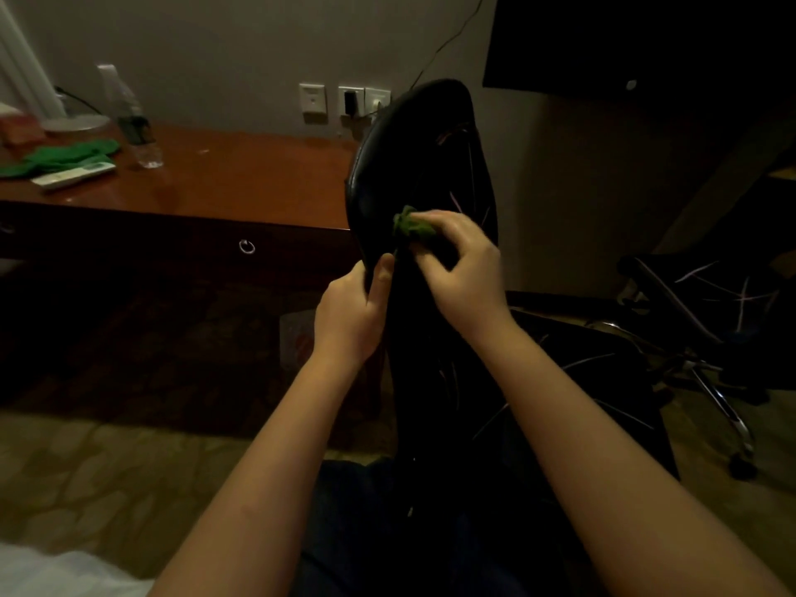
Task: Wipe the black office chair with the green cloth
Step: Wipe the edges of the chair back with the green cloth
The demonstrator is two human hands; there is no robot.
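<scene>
The right hand (463,269) pinches the bunched-up green cloth (411,226) and presses it on the back of the black office chair (413,157), near its left edge. The left hand (351,314) grips that edge just below the cloth. The chair stands by the right end of the wooden desk (241,178).

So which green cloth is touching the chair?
The small bunched green cloth that the right hand grips against the black chair. The bigger green cloth just lies on the wooden desk.
</scene>
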